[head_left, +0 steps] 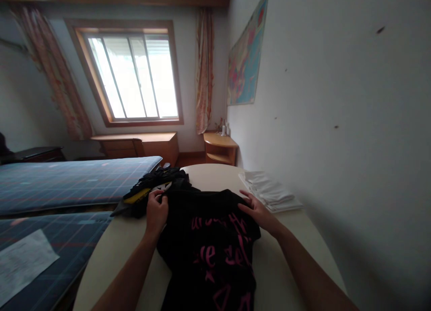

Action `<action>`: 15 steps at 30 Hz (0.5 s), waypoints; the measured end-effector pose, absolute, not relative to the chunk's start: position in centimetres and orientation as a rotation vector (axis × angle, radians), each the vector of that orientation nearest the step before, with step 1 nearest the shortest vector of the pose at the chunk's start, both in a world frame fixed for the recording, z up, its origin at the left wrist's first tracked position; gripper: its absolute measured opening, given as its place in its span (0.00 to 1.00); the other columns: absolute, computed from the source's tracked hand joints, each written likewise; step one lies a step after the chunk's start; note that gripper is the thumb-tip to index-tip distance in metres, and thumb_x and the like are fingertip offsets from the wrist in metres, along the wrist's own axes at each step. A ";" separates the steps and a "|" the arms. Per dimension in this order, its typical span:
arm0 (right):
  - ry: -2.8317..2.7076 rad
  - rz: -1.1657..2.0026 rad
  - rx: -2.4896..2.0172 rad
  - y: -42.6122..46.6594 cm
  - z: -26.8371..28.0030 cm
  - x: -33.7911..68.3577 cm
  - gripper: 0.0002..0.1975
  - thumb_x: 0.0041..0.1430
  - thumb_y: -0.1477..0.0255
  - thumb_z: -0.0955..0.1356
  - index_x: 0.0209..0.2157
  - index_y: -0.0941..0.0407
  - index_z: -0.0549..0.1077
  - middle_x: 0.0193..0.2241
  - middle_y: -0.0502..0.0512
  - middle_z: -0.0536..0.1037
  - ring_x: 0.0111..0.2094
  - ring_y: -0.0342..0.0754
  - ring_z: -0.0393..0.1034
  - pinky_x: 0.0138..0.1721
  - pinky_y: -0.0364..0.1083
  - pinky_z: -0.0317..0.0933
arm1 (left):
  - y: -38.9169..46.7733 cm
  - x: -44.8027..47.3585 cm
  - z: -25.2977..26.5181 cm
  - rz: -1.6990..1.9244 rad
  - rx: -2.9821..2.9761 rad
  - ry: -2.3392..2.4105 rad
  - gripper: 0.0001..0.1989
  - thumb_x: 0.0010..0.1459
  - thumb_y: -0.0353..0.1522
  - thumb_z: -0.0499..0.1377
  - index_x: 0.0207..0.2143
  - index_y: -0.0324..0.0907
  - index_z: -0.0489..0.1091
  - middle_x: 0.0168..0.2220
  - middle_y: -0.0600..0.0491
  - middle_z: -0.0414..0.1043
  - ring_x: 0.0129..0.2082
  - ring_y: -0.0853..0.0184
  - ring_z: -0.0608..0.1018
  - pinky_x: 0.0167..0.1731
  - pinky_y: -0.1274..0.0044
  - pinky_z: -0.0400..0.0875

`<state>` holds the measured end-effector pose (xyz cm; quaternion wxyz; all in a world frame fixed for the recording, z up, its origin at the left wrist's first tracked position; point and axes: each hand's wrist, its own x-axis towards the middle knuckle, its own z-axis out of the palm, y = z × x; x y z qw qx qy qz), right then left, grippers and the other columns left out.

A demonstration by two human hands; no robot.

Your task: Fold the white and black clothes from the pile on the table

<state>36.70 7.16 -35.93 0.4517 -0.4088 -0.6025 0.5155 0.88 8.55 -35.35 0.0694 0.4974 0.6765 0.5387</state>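
Observation:
A black T-shirt (215, 252) with pink lettering lies spread on the pale round table (323, 252) in front of me. My left hand (157, 211) is closed at the shirt's upper left edge, its fingers curled in a pinch on the cloth. At the upper right edge is my right hand (256, 211), its fingers stretched out and apart, touching the fabric. Just beyond my left hand sits a heap of dark clothes (148, 185) with a yellow stripe. Folded white cloth (269, 192) lies past my right hand, close to the wall.
To the left are two beds with blue plaid mattresses (81, 180), and a sheet of paper (27, 261) rests on the nearer one. A white wall (353, 167) borders the table's right side. Farther off stand a wooden desk (158, 142) and a corner shelf (220, 142).

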 end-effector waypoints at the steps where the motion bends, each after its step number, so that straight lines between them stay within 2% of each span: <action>1: -1.574 1.232 -1.108 7.3 -36.2 36.7 0.29 0.55 0.54 0.72 0.53 0.54 0.71 0.45 0.57 0.80 0.43 0.53 0.75 0.44 0.50 0.69 | 8.6 0.7 -35.4 1.628 1.481 2.052 0.09 0.58 0.31 0.53 0.42 0.41 0.64 0.40 0.45 0.75 0.43 0.59 0.80 0.43 0.72 0.72; 4: -1.750 1.064 -1.317 7.6 -36.7 37.1 0.25 0.59 0.49 0.67 0.40 0.58 0.77 0.34 0.55 0.81 0.37 0.53 0.76 0.38 0.49 0.69 | 8.3 0.9 -35.7 1.569 1.514 2.097 0.08 0.58 0.35 0.56 0.40 0.43 0.63 0.38 0.47 0.75 0.40 0.58 0.80 0.41 0.71 0.71; 8: -1.637 0.835 -1.392 8.4 -36.7 38.0 0.25 0.58 0.50 0.65 0.35 0.58 0.78 0.32 0.55 0.82 0.37 0.56 0.75 0.40 0.51 0.69 | 7.3 2.1 -35.5 1.124 1.802 2.176 0.05 0.58 0.33 0.58 0.36 0.47 0.63 0.31 0.53 0.74 0.32 0.59 0.79 0.33 0.75 0.67; 11: -1.302 0.886 -1.327 8.9 -36.4 38.5 0.26 0.58 0.50 0.65 0.44 0.56 0.77 0.36 0.56 0.83 0.39 0.57 0.77 0.43 0.53 0.70 | 6.9 2.6 -35.1 1.065 1.908 2.123 0.04 0.58 0.29 0.55 0.33 0.47 0.61 0.33 0.54 0.77 0.33 0.61 0.79 0.34 0.76 0.67; 13: -1.150 0.950 -1.197 9.0 -36.2 38.6 0.30 0.58 0.51 0.65 0.56 0.54 0.71 0.41 0.56 0.82 0.42 0.56 0.77 0.45 0.54 0.71 | 6.8 2.6 -34.8 1.187 1.899 2.055 0.05 0.58 0.28 0.54 0.32 0.47 0.61 0.38 0.54 0.78 0.36 0.62 0.80 0.37 0.75 0.68; 15: -1.184 0.996 -1.095 8.7 -36.0 38.6 0.34 0.58 0.51 0.66 0.63 0.51 0.62 0.49 0.55 0.79 0.47 0.56 0.76 0.49 0.54 0.70 | 6.7 2.6 -34.5 1.245 1.864 2.064 0.02 0.61 0.30 0.53 0.35 0.47 0.62 0.42 0.53 0.78 0.38 0.62 0.80 0.40 0.74 0.68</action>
